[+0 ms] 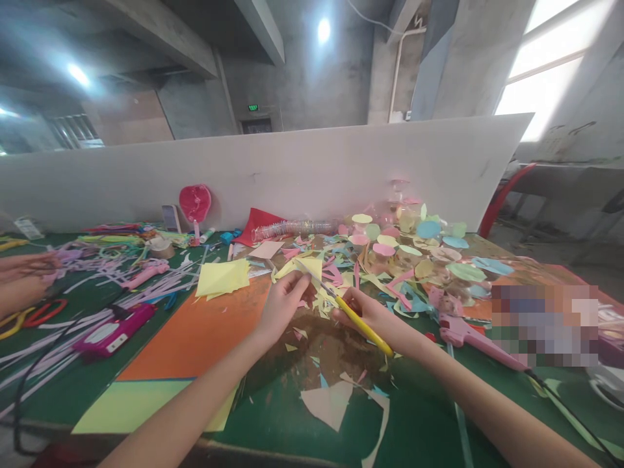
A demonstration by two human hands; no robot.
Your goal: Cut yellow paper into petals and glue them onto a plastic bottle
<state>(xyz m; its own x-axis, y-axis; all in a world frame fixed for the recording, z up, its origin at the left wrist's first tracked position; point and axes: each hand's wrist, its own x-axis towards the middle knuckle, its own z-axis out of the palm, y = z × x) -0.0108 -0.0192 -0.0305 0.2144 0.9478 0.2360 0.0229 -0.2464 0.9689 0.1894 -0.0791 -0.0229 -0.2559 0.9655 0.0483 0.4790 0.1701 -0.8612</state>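
Note:
My left hand [286,300] pinches a piece of yellow paper [308,265] over the middle of the table. My right hand [363,311] is closed on the yellow handle of a pair of scissors [365,328]. The metal blades point up and left, against the yellow paper beside my left fingertips. Below and behind both hands lie loose paper scraps in yellow, pink and blue. A stack of yellow paper [223,278] rests left of my left hand, on an orange sheet [195,331]. A pale paper scrap [329,404] lies nearer to me.
Cut paper shapes [429,229] are heaped at the back right. A pink glue gun [480,341] lies right, a magenta box [116,329] left among pale strips. At far left are another person's hands [29,276]. A white board [312,166] stands along the back.

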